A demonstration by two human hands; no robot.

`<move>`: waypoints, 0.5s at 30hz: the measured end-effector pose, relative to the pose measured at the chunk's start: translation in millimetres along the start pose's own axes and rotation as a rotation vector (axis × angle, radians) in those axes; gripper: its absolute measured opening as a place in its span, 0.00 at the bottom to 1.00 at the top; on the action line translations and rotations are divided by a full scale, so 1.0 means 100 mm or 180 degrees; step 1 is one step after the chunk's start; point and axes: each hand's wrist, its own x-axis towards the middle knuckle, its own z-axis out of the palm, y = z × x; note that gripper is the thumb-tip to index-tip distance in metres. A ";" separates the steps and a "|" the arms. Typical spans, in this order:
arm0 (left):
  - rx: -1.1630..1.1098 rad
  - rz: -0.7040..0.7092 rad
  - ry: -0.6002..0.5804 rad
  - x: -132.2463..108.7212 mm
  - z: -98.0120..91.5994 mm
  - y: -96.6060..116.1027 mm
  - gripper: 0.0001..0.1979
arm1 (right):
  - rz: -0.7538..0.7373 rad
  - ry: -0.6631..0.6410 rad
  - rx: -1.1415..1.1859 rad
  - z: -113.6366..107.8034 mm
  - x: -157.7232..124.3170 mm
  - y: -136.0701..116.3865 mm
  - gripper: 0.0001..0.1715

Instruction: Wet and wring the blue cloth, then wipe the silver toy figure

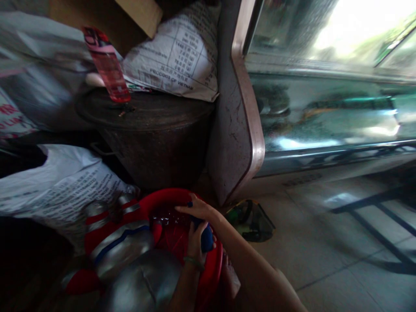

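Both hands (196, 229) inside red tub's rim (165, 196)

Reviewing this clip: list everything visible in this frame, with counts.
woven sacks: 2, white with dark print, upper middle and left
dark metal drum: 1, brown-black, centre
water bottle: 1, pink-red, leaning on the drum's top
glass display case: 1, silver-framed, right
dark bag: 1, greenish, on the floor
silver figure: 1, silver and red, lower left
red basin: 1, red, bottom centre
blue object: 1, blue, between the hands
upper hand: 1, over the basin
lower hand: 1, green wristband
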 end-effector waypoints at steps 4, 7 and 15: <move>-0.1062 -0.0665 -0.0294 -0.20 0.11 0.18 0.10 | -0.0292 -0.0601 0.1371 -0.24 -0.08 0.06 0.66; -0.2054 -0.0997 -0.0515 -0.33 0.16 0.31 0.17 | -0.0489 -0.0786 0.2275 -0.35 -0.14 0.16 0.59; -0.2597 -0.0448 -0.0832 -0.60 0.30 0.32 0.15 | -0.0849 -0.0249 0.4733 0.13 -0.08 0.55 0.45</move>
